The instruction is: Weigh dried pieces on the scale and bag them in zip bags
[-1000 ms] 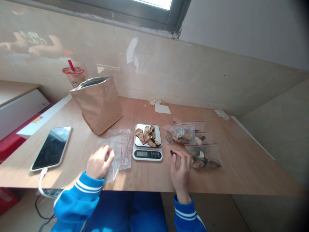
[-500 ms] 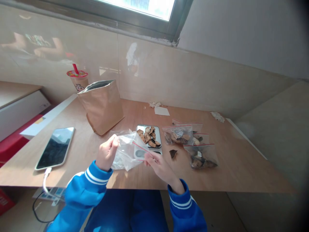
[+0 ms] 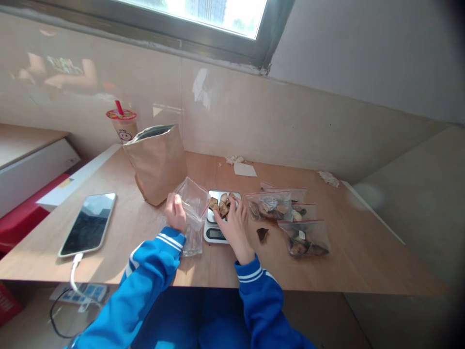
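Left hand (image 3: 175, 212) holds a zip bag (image 3: 193, 203); right hand (image 3: 234, 228) touches dried slices (image 3: 219, 206).

My left hand (image 3: 175, 212) is curled, fingertips pinched together, while my right hand (image 3: 234, 228) reaches forward, palm down, fingers spread, both wrists emerging from bright blue, white-striped tracksuit sleeves (image 3: 147, 264).

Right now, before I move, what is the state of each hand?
Left hand: closed, holding a clear zip bag.
Right hand: open, fingers at the dried pieces on the kitchen scale.
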Demonstrator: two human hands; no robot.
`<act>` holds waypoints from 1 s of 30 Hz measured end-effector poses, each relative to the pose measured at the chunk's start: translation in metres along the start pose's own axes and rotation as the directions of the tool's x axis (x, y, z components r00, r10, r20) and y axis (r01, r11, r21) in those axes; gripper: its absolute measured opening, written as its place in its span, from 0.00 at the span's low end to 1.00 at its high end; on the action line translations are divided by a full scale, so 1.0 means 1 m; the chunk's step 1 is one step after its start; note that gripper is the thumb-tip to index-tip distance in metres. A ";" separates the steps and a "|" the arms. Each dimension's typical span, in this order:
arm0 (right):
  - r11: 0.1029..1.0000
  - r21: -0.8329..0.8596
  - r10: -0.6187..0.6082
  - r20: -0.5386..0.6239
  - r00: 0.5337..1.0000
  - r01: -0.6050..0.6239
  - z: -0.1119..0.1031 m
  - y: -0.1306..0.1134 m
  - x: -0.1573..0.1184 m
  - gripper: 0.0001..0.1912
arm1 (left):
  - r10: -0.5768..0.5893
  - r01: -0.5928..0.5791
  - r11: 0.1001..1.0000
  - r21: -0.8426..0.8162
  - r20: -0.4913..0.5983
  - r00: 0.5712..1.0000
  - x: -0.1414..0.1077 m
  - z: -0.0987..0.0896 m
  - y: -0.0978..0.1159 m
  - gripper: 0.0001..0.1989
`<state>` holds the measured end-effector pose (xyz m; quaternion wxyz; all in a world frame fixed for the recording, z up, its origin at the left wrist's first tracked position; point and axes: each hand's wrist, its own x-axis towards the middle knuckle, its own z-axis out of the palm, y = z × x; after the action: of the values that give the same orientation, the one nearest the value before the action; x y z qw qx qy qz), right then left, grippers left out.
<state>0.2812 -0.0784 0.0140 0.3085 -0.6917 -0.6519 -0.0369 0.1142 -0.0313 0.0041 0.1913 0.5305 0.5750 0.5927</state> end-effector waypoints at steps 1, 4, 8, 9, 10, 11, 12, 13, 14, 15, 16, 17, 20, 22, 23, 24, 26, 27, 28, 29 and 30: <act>0.999 -0.024 0.021 -0.013 1.000 -0.022 0.003 -0.003 0.001 0.27 | 0.013 -0.013 1.000 0.005 0.016 1.000 -0.001 0.000 -0.002 0.15; 0.997 -0.062 0.039 -0.046 0.998 -0.042 0.008 -0.005 0.002 0.23 | 0.050 -0.051 0.999 0.019 0.050 0.998 -0.002 0.001 -0.005 0.15; 0.998 -0.060 -0.037 -0.027 0.999 0.036 0.004 0.004 0.005 0.16 | 0.073 -0.075 0.996 0.038 0.058 0.996 -0.001 0.001 -0.008 0.15; 0.996 -0.064 -0.057 -0.009 0.998 0.056 0.001 0.005 0.006 0.15 | 0.075 -0.078 0.996 0.043 0.060 0.995 -0.001 0.001 -0.008 0.15; 0.995 -0.072 -0.072 0.009 0.997 0.072 -0.002 0.006 0.007 0.14 | 0.077 -0.080 0.996 0.048 0.062 0.995 -0.001 0.001 -0.008 0.15; 0.993 -0.081 -0.085 0.028 0.996 0.087 -0.005 0.007 0.008 0.13 | 0.078 -0.082 0.995 0.053 0.064 0.995 -0.001 0.000 -0.008 0.15; 0.991 -0.090 -0.097 0.044 0.994 0.101 -0.008 0.008 0.008 0.13 | 0.080 -0.083 0.995 0.057 0.065 0.995 -0.001 0.000 -0.008 0.15; 0.989 -0.095 -0.109 0.053 0.993 0.114 -0.009 0.009 0.009 0.13 | 0.081 -0.085 0.995 0.060 0.065 0.995 -0.001 0.000 -0.008 0.14; 0.988 -0.095 -0.121 0.055 0.991 0.126 -0.010 0.010 0.009 0.13 | 0.082 -0.086 0.994 0.063 0.065 0.995 -0.001 0.000 -0.008 0.14; 0.987 -0.086 -0.133 0.055 0.990 0.137 -0.011 0.011 0.010 0.13 | 0.083 -0.087 0.994 0.066 0.064 0.995 0.000 0.000 -0.009 0.14; 0.987 -0.069 -0.141 0.051 0.989 0.144 -0.010 0.013 0.011 0.14 | 0.083 -0.087 0.994 0.070 0.062 0.995 0.000 0.000 -0.009 0.14; 0.989 -0.041 -0.141 0.045 0.989 0.142 -0.010 0.016 0.012 0.14 | 0.083 -0.088 0.993 0.074 0.061 0.995 0.000 0.000 -0.009 0.14; 0.992 0.099 -0.080 -0.008 0.997 0.080 -0.010 0.018 0.019 0.14 | 0.082 -0.087 0.992 0.086 0.060 0.995 0.000 0.000 -0.009 0.15; 0.973 0.231 -0.006 -0.063 0.998 0.020 -0.017 0.012 0.027 0.14 | 0.083 -0.089 0.992 0.092 0.065 0.994 0.000 0.000 -0.009 0.15; 0.951 0.310 0.031 -0.073 0.997 -0.006 -0.023 0.005 0.031 0.14 | 0.083 -0.089 0.992 0.094 0.069 0.994 0.000 0.000 -0.009 0.15; 0.917 0.397 0.058 -0.057 0.997 -0.031 -0.030 -0.003 0.036 0.15 | 0.083 -0.090 0.991 0.096 0.073 0.994 0.000 0.000 -0.008 0.15; 0.818 0.567 0.066 0.065 0.996 -0.091 -0.045 -0.023 0.045 0.16 | 0.084 -0.092 0.991 0.099 0.084 0.993 0.000 0.000 -0.008 0.15; 0.765 0.631 0.035 0.156 0.987 -0.127 -0.052 -0.033 0.049 0.17 | 0.083 -0.092 0.991 0.098 0.089 0.993 -0.001 -0.001 -0.007 0.15; 0.724 0.671 -0.018 0.252 0.968 -0.161 -0.058 -0.042 0.052 0.17 | 0.082 -0.091 0.991 0.096 0.094 0.992 -0.001 -0.001 -0.007 0.15; 0.703 0.686 -0.079 0.337 0.938 -0.188 -0.063 -0.050 0.055 0.17 | 0.080 -0.089 0.992 0.093 0.097 0.992 -0.001 -0.001 -0.007 0.15; 0.705 0.680 -0.133 0.407 0.904 -0.202 -0.067 -0.056 0.058 0.16 | 0.077 -0.086 0.992 0.088 0.098 0.992 -0.001 -0.001 -0.007 0.15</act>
<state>0.2616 -0.0611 0.1151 0.4003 -0.5226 -0.6531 0.3743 0.1111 -0.0310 -0.0021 0.1692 0.5892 0.5699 0.5472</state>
